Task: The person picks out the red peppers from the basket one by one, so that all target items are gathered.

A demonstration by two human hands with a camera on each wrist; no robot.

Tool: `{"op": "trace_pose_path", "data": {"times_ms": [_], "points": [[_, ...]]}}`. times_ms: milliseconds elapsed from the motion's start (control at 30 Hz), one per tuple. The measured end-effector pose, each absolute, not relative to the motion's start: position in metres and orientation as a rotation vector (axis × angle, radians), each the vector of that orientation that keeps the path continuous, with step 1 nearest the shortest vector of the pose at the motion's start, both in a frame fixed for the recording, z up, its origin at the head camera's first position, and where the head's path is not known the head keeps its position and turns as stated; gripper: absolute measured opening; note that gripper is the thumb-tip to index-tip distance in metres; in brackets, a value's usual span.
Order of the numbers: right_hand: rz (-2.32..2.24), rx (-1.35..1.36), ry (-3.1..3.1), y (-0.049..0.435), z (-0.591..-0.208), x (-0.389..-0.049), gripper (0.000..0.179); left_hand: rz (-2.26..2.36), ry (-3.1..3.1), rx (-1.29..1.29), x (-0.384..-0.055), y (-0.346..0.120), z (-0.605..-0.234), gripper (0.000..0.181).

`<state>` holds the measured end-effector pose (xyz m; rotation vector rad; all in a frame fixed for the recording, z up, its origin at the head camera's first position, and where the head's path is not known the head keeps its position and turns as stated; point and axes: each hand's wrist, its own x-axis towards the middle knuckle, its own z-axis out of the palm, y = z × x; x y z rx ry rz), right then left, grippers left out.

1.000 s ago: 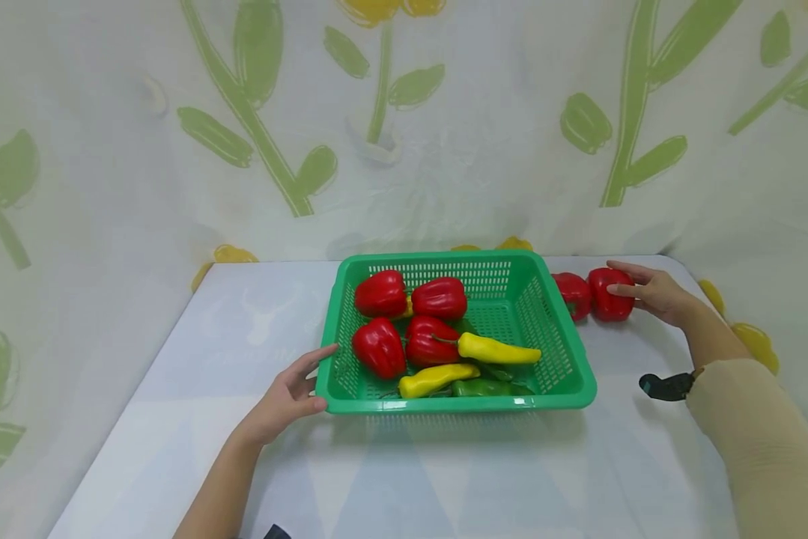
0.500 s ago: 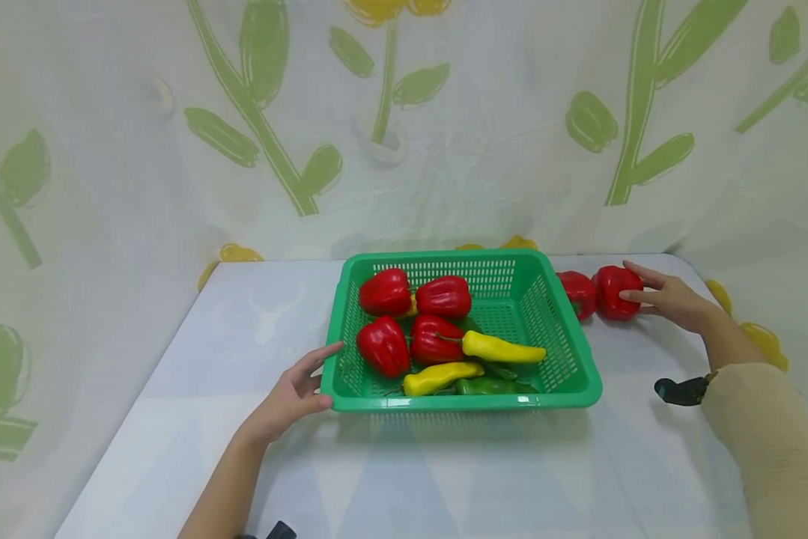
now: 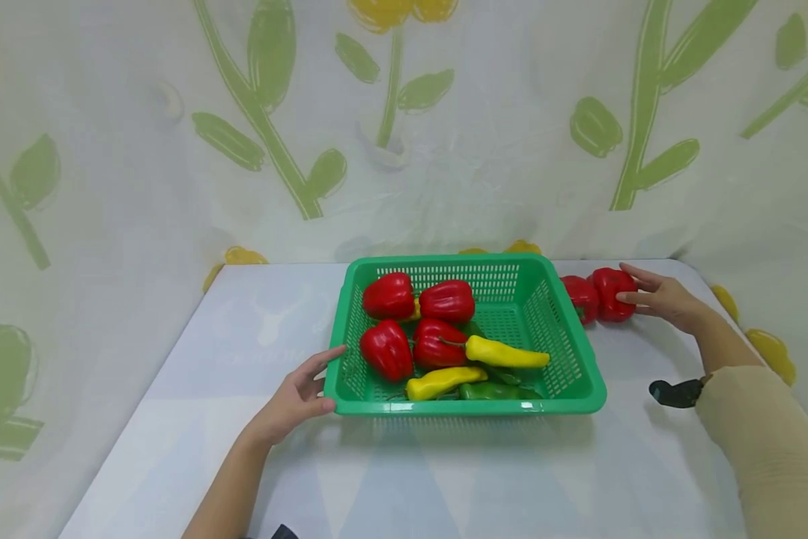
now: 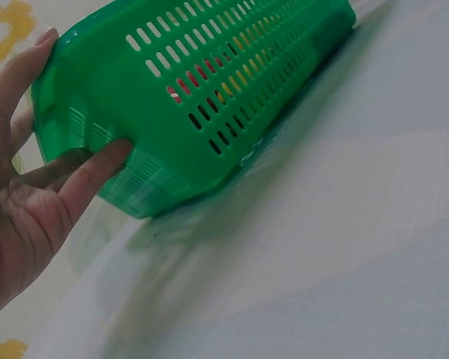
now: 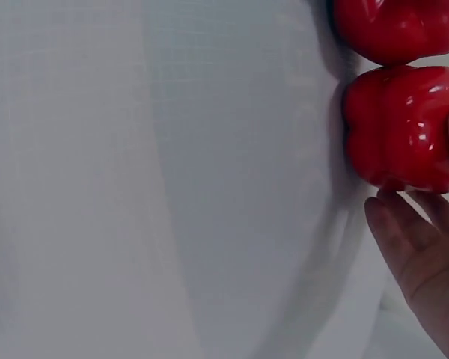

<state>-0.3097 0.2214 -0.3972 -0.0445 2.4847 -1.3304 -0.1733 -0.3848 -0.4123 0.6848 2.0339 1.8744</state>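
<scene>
A green plastic basket stands mid-table, holding several red bell peppers, yellow long peppers and green peppers. My left hand holds the basket's near left corner. In the left wrist view its lower fingers press against the basket wall, with another fingertip up at the rim. Right of the basket, my right hand holds a red bell pepper from its right side. In the right wrist view, fingertips show at the pepper's lower side and on its face. Another red bell pepper adjoins it, partly behind the basket rim.
The white table backs onto a curtain printed with green leaves and yellow flowers. A black strap end sticks out from the right sleeve.
The held red bell pepper has shifted slightly left, closer against the neighbouring one, and the right hand moved with it. The left hand stays at the basket corner. The head view has drifted slightly.
</scene>
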Motion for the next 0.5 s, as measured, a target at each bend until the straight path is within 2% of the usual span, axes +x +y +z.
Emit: {"op": "trace_pose_path", "data": {"times_ms": [500], "points": [[-1.251, -0.073, 2.550, 0.230, -0.381, -0.299, 0.089, 1.879, 2.031, 0.697, -0.174, -0.385, -0.415, 0.074]]}}
